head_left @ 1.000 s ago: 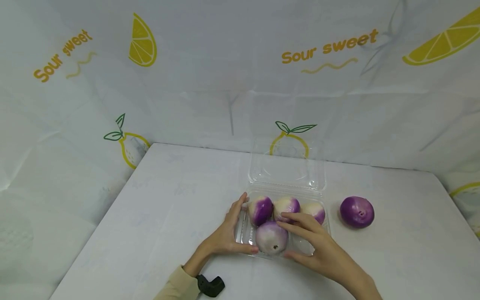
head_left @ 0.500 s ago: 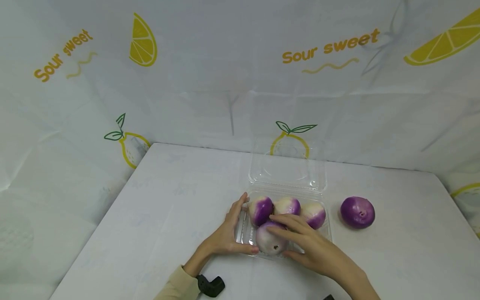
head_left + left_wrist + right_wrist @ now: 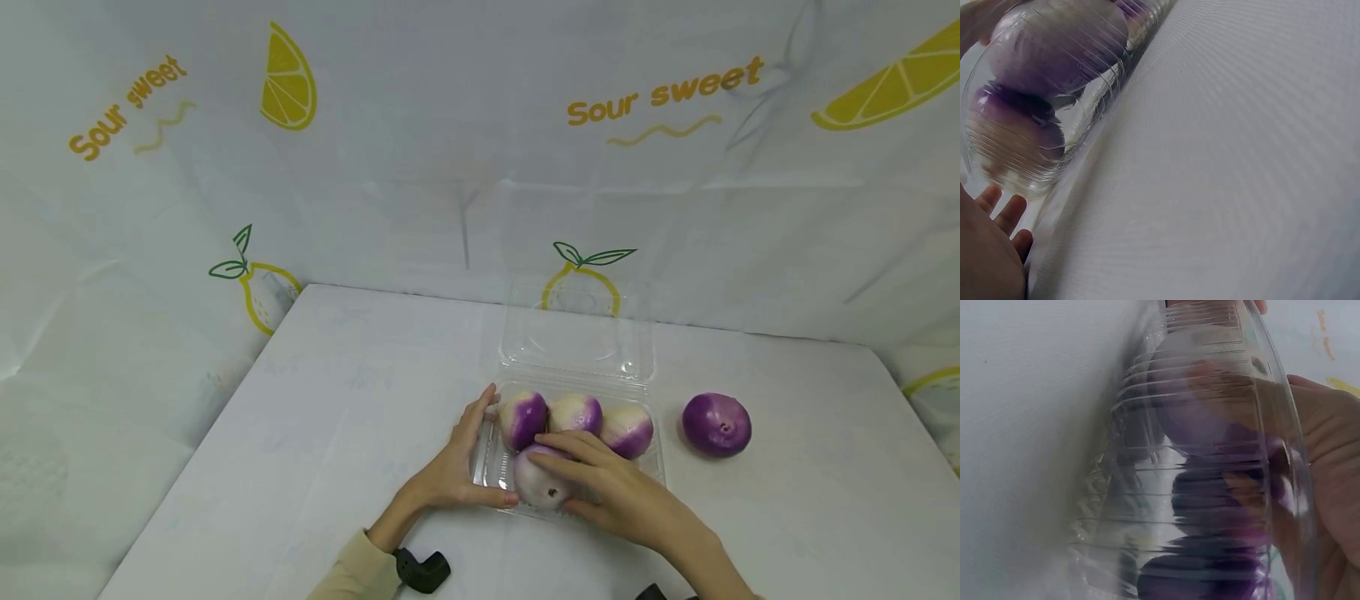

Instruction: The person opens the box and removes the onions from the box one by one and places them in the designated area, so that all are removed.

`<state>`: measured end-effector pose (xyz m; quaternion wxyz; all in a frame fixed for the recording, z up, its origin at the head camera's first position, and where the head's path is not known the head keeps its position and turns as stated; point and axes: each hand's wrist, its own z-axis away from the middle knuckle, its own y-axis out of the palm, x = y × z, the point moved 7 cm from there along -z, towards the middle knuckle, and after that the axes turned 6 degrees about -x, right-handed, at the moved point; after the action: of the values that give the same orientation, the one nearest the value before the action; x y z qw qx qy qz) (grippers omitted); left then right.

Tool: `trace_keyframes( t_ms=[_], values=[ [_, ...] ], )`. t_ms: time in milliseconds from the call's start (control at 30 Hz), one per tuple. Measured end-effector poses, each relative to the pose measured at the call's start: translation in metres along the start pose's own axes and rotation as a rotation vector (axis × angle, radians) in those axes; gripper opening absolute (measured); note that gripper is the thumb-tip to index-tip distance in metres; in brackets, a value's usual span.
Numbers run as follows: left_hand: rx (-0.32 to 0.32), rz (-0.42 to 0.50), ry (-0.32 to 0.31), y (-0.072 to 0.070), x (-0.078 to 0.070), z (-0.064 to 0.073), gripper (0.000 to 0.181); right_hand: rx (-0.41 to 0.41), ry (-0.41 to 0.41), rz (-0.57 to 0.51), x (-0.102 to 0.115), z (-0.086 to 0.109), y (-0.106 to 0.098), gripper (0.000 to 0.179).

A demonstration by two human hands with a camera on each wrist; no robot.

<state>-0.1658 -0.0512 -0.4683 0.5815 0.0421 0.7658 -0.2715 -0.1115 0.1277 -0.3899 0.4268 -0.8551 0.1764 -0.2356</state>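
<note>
While the head view shows both hands at the clear container, the front turnip sits inside its near side, directly under the right hand. Right fingers curve over it, thumb at its lower right, gripping it lightly by the look. It's roundish, no clear long axis, stem spot facing the person. Left hand: fingers and thumb spread wide around the container's left side, pinching nothing; right hand is nearer the turnip, though the left thumb tip comes close. Three back turnips line the far side; one loose turnip lies right of the container. Lid is folded back. Counter is pale, cloth-like; lemon-print backdrop behind, black device by the left wrist.

Left wrist view: ribbed container wall, purple-white turnips through it, left fingertips just beside the end; contact can't be told.

Right wrist view: through the ribbed plastic, a right-hand fingertip seems to meet the turnip; blurry, other fingers partly hidden.
</note>
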Motion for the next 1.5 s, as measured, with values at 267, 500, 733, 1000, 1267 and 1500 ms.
trace_keyframes(
  t_ms=[267, 500, 733, 1000, 1267, 1500],
  values=[
    [0.000, -0.020, 0.007, 0.000, -0.002, 0.000, 0.138, -0.031, 0.032, -0.033, -0.002, 0.000, -0.010, 0.081],
    [0.002, -0.020, -0.006, 0.000, -0.003, 0.000, 0.137, -0.099, 0.146, -0.129, -0.009, 0.003, -0.018, 0.074],
    [-0.003, -0.023, -0.017, 0.000, -0.002, 0.000, 0.137, -0.161, 0.270, -0.151, -0.014, 0.005, -0.024, 0.080],
    [0.000, -0.017, -0.015, 0.000, -0.001, 0.000, 0.138, -0.199, 0.347, -0.137, -0.016, 0.008, -0.028, 0.082],
    [-0.002, -0.019, -0.008, 0.001, -0.001, 0.001, 0.137, -0.275, 0.371, -0.142, -0.017, 0.009, -0.037, 0.083],
    [-0.006, -0.023, 0.006, 0.000, -0.002, 0.000, 0.137, -0.340, 0.381, -0.159, -0.018, 0.013, -0.047, 0.090]
  ],
)
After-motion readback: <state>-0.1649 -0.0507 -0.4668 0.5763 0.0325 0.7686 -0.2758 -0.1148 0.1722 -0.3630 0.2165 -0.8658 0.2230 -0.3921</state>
